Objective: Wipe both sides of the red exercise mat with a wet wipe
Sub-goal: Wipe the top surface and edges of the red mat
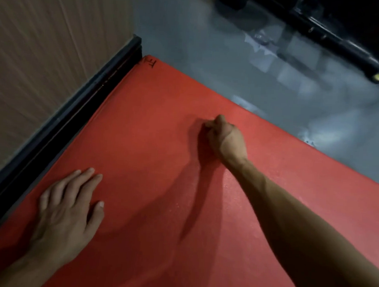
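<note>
R grip (222,136) fisted on mat (153,145)

Your left hand (66,211) lies flat, palm down, fingers straight and slightly spread, thumb out to the side, its forearm running off the lower left. Your right arm reaches forward from the lower right, forearm bare and extended. Your right hand (223,137) is curled into a fist, knuckles down; whether it holds anything, you cannot tell from here.

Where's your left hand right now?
Head view, lower left: the left hand lies flat, fingers straight, on the red mat near its wall-side edge, beside the black baseboard.
</note>
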Demonstrator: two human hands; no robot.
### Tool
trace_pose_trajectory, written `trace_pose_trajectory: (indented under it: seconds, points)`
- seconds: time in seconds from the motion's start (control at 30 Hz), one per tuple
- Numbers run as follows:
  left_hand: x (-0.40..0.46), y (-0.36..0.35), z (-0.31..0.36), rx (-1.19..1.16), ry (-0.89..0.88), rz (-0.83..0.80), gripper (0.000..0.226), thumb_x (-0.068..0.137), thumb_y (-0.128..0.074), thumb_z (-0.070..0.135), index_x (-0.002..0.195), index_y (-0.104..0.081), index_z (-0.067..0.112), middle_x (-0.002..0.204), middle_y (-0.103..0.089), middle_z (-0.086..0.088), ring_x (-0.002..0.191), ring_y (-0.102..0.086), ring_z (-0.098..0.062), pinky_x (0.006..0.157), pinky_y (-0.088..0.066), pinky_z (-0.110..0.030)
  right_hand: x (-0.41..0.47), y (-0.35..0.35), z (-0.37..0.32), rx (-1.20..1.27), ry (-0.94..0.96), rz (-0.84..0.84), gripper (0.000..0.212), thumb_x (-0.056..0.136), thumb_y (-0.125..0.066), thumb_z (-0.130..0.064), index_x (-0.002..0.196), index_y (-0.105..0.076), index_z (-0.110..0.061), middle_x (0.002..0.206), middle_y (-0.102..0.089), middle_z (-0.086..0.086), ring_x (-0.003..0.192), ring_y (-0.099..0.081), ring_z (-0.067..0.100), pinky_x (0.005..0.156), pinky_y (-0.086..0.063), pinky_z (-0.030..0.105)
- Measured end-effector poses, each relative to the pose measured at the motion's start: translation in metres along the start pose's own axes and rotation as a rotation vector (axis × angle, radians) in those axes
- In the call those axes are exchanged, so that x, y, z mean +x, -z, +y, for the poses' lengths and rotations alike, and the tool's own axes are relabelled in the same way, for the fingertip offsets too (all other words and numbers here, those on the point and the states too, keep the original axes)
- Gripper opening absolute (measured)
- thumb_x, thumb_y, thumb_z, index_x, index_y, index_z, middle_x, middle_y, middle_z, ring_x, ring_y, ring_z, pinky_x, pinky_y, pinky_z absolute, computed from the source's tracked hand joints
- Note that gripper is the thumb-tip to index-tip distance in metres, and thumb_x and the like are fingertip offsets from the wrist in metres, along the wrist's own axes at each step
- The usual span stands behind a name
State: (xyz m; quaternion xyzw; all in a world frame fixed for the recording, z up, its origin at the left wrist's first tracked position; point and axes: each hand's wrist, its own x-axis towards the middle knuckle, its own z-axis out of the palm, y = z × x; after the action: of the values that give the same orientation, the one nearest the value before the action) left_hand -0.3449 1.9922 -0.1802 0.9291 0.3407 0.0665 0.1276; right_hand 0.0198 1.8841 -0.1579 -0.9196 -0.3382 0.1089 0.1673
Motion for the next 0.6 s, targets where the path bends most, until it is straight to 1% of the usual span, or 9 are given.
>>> trace_pose_trajectory:
  seconds: [0.1,0.13,0.2,0.23,0.33,0.4,0.47,0.53,0.6]
  points:
    - [0.018,0.005,0.011,-0.050,0.027,0.002,0.060,0.086,-0.044,0.042,0.134,-0.062,0.011,0.141,-0.054,-0.009,0.128,-0.047,-0.038,0.101,-0.035,-0.062,-0.015,0.034,0.081,-0.026,-0.236,0.109,0.019,0.096,-0.059,-0.032,0.098,-0.053,-0.014,0.095,-0.070,0.025,0.089,-0.065,0.046,0.061,-0.038,0.040]
    - [0.026,0.006,0.015,-0.063,0.016,-0.008,0.061,0.087,-0.044,0.043,0.137,-0.060,0.012,0.143,-0.052,-0.008,0.130,-0.046,-0.037,0.102,-0.035,-0.062,-0.020,0.046,0.104,-0.039,-0.306,0.153,0.024,0.096,-0.061,-0.036,0.101,-0.053,-0.015,0.101,-0.071,0.021,0.094,-0.066,0.043,0.065,-0.040,0.040]
    - [0.044,0.001,0.024,-0.082,-0.028,-0.046,0.063,0.089,-0.042,0.044,0.143,-0.055,0.014,0.151,-0.047,-0.006,0.137,-0.042,-0.035,0.107,-0.033,-0.060,-0.033,0.069,0.142,-0.051,-0.444,0.231,0.029,0.096,-0.061,-0.040,0.108,-0.055,-0.014,0.116,-0.071,0.013,0.106,-0.066,0.038,0.077,-0.047,0.041]
    - [0.053,-0.003,0.027,-0.079,-0.055,-0.068,0.064,0.091,-0.041,0.045,0.146,-0.053,0.015,0.155,-0.044,-0.005,0.140,-0.040,-0.033,0.109,-0.032,-0.059,-0.039,0.078,0.159,-0.067,-0.516,0.247,0.029,0.097,-0.059,-0.038,0.110,-0.056,-0.012,0.120,-0.070,0.013,0.109,-0.064,0.039,0.081,-0.047,0.042]
    - [0.075,-0.013,0.030,-0.015,-0.117,-0.096,0.064,0.093,-0.038,0.046,0.148,-0.051,0.017,0.160,-0.039,-0.005,0.144,-0.037,-0.032,0.112,-0.029,-0.056,-0.045,0.085,0.185,-0.124,-0.686,0.236,0.032,0.103,-0.048,-0.034,0.111,-0.053,-0.003,0.118,-0.064,0.030,0.109,-0.060,0.046,0.083,-0.045,0.046]
    - [0.078,-0.018,0.027,0.037,-0.153,-0.081,0.063,0.093,-0.038,0.046,0.148,-0.052,0.016,0.160,-0.040,-0.005,0.143,-0.038,-0.033,0.111,-0.028,-0.056,-0.036,0.076,0.176,-0.104,-0.694,0.230,0.034,0.105,-0.044,-0.033,0.113,-0.054,-0.001,0.116,-0.062,0.034,0.108,-0.059,0.048,0.083,-0.044,0.047]
    - [0.078,-0.019,0.025,0.053,-0.170,-0.061,0.063,0.094,-0.039,0.045,0.148,-0.052,0.016,0.159,-0.041,-0.006,0.142,-0.039,-0.034,0.110,-0.029,-0.056,-0.015,0.063,0.152,-0.075,-0.651,0.236,0.033,0.105,-0.044,-0.033,0.113,-0.055,-0.003,0.116,-0.063,0.032,0.109,-0.060,0.047,0.085,-0.045,0.047]
    - [0.078,-0.019,0.024,0.054,-0.176,-0.048,0.062,0.093,-0.040,0.044,0.147,-0.053,0.016,0.159,-0.042,-0.006,0.141,-0.040,-0.034,0.109,-0.029,-0.056,0.013,0.047,0.121,-0.037,-0.596,0.239,0.030,0.103,-0.047,-0.032,0.113,-0.057,-0.005,0.116,-0.065,0.028,0.109,-0.060,0.044,0.085,-0.045,0.045]
    - [0.078,-0.020,0.024,0.046,-0.181,-0.031,0.062,0.092,-0.041,0.042,0.146,-0.055,0.015,0.158,-0.043,-0.007,0.141,-0.042,-0.034,0.108,-0.030,-0.056,0.043,0.030,0.081,0.011,-0.498,0.226,0.026,0.102,-0.047,-0.027,0.111,-0.057,-0.005,0.115,-0.066,0.028,0.107,-0.061,0.044,0.082,-0.045,0.044]
